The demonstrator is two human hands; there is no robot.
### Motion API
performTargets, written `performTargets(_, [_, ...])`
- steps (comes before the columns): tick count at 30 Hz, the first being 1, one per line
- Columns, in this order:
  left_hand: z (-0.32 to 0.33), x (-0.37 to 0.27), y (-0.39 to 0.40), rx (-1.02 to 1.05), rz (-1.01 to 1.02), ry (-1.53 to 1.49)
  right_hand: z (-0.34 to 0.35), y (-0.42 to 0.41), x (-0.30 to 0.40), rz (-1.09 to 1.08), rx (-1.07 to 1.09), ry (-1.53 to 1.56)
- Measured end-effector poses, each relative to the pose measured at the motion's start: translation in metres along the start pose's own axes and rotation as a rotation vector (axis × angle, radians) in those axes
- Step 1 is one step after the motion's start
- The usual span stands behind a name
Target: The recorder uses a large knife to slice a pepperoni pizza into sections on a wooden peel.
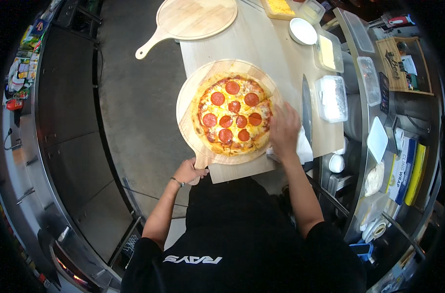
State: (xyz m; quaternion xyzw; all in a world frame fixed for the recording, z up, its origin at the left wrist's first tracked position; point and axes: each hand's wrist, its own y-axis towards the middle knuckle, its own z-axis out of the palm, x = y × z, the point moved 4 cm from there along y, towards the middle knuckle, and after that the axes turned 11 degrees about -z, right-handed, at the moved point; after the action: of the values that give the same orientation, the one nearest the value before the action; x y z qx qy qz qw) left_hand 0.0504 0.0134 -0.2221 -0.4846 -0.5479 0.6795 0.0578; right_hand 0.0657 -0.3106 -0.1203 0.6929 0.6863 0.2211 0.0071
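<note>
A baked pepperoni pizza (235, 113), with cut lines across it, lies on a round wooden pizza board (186, 106). My left hand (188, 171) grips the board's short handle at the near left. Over the board's right rim is my right hand (285, 128), blurred, its fingers stretched out and apart beside the crust. Whether it touches the board cannot be made out. Beneath that palm and wrist, a white cloth or paper towel (305, 147) shows on both sides. A long knife blade (306, 110) lies just to the right; its handle end is hidden.
Another wooden pizza board (197, 18) overhangs the far left of the wooden tabletop (244, 44). Along the right stand a white bowl (303, 31), a tub with a yellow block (327, 51) and a clear plastic container (331, 99). A steel shelf (358, 73) rises beyond them.
</note>
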Motion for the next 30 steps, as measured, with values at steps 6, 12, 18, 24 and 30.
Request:
performTargets(6, [0.000,-0.006,0.007,0.097,-0.175,0.004,-0.014,-0.065,-0.030,0.036,0.039,-0.137])
performTargets(12, [0.003,-0.006,0.009,0.143,-0.141,-0.029,0.017,-0.029,0.036,-0.133,0.154,0.021])
performTargets(18, [0.006,0.006,0.015,0.145,-0.038,-0.089,0.038,-0.023,0.063,-0.190,0.189,-0.054])
performTargets(24, [0.005,0.002,0.013,0.128,-0.035,-0.089,0.043,-0.016,0.064,-0.165,0.191,-0.040])
performTargets(30, [0.005,0.004,0.012,0.118,-0.056,-0.098,0.045,-0.016,0.075,-0.119,0.259,-0.052])
